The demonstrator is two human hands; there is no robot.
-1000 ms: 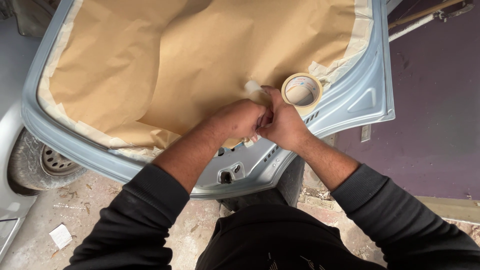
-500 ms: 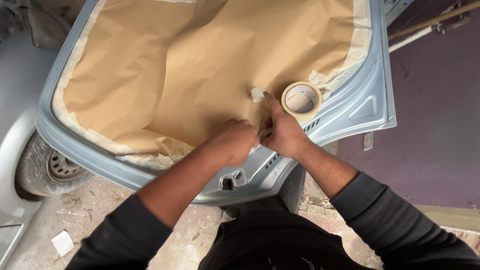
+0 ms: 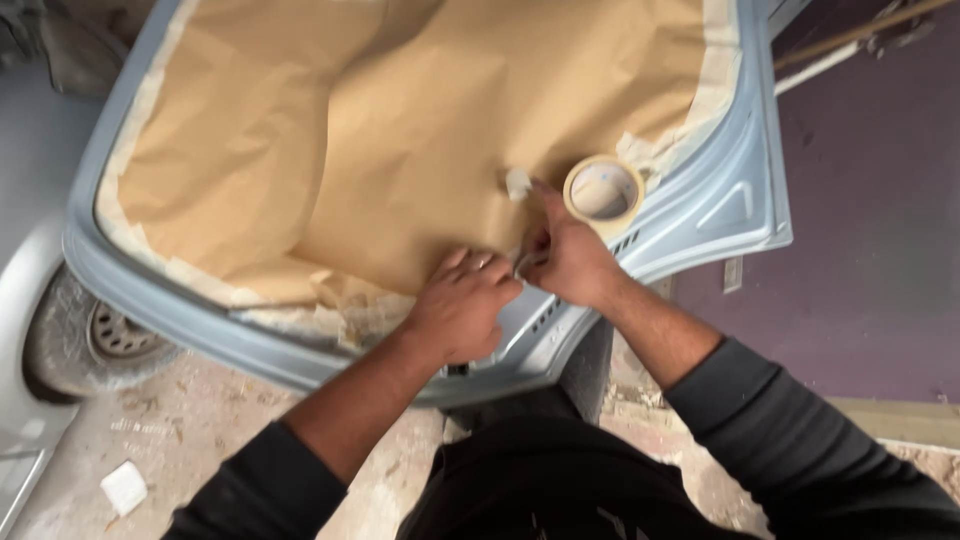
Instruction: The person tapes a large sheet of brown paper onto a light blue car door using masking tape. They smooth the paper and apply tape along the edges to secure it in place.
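Observation:
A pale blue car door panel (image 3: 720, 205) lies flat, covered with brown masking paper (image 3: 350, 150) taped along its edges. A roll of masking tape (image 3: 603, 190) rests on the paper at the right. My left hand (image 3: 460, 305) lies flat, fingers spread, on the paper's lower edge. My right hand (image 3: 565, 260) is right beside it, fingers curled on a thin pale strip (image 3: 523, 263). Its index finger stretches up to a small white tape scrap (image 3: 517, 183). What the strip is cannot be made out.
A wheel with a dusty tyre (image 3: 95, 335) shows under the panel at the left, beside a grey car body (image 3: 25, 300). The dirty concrete floor (image 3: 190, 430) has a white scrap (image 3: 124, 487) on it. A purple wall (image 3: 870, 250) stands to the right.
Both hands have slid down toward the paper's lower edge. My left hand has opened flat on the paper, and my right index finger has stretched out to the tape scrap.

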